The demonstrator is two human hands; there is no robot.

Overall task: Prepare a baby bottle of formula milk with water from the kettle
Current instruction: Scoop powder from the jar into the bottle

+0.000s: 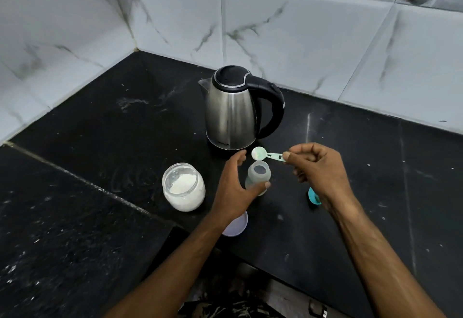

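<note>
Counter (100, 122): black stone, speckled and smeared with pale streaks, set into a corner of white marble-look wall tiles (288, 29).

Jar (183, 186): clear glass, open, upright, partly filled with white powder; stands at about 9 o'clock from the bottle, near but apart from it.

Lid (238, 225): pale, round, flat on the counter at 6 o'clock from the bottle, partly hidden under the left wrist.

Left hand (235, 184): curled around the bottle from the left, thumb on the near side, fingers reaching round the far side; it grips the body of the bottle.

Bottle (258, 176): small, translucent, upright, mouth open, standing on the counter at 6 o'clock from the kettle. Whether it holds any liquid cannot be told.

Kettle (235, 109): steel body, black lid and handle, spout towards 9 o'clock, handle towards 3 o'clock; stands behind the bottle.

Scoop (268, 155): pale green plastic, bowl holding white powder, held level just above the bottle's mouth at its 12 o'clock edge.

Right hand (318, 167): thumb and forefinger pinching the scoop's handle end, other fingers folded in.

Teal cap (313, 196): at 3 o'clock from the bottle, mostly hidden behind the right wrist.
</note>
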